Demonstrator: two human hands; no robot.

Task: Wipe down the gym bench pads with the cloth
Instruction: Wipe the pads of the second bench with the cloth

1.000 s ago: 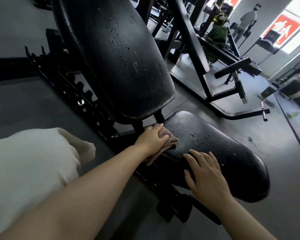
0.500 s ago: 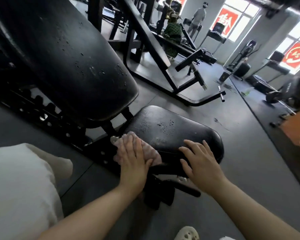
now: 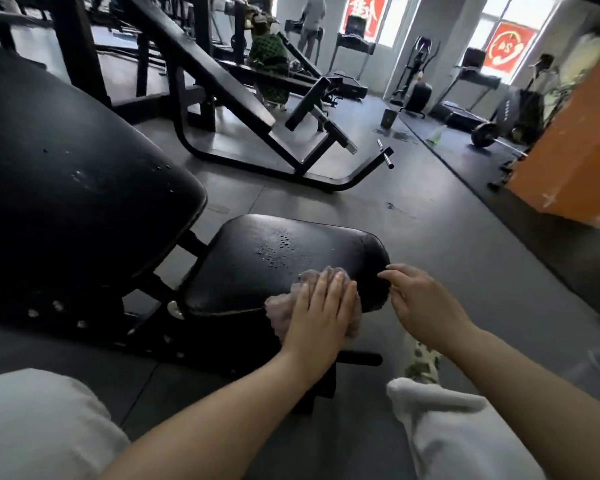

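**— How are you holding it?**

— My left hand [image 3: 321, 306] lies flat, fingers straight and close together, pressing the cloth [image 3: 284, 315] onto the near edge of the seat pad [image 3: 278, 258]. The cloth is bunched under my palm and droops a little over the pad's front lip. My right hand [image 3: 418, 301] holds nothing; its fingers are loosely bent, the tips touching the pad's near right corner, just beside the cloth.

**— What would make this pass a good one?**

— I reckon keeping the palm flat and the pressure even, then sweeping away from me across the top. There's a patch of water drops [image 3: 274, 249] in the middle of the seat that the cloth hasn't reached. Overlapping strokes should catch it, and I'd wrap the cloth round the worn front edge as well. The right hand could steady the corner.

**— And your arms?**

— Both forearms reach forward and down, the left one crossing in from the lower left with the wrist straight. The big back pad [image 3: 84, 188] rises to my left, tilted, well apart from the cloth; I'd judge it needs wiping too.
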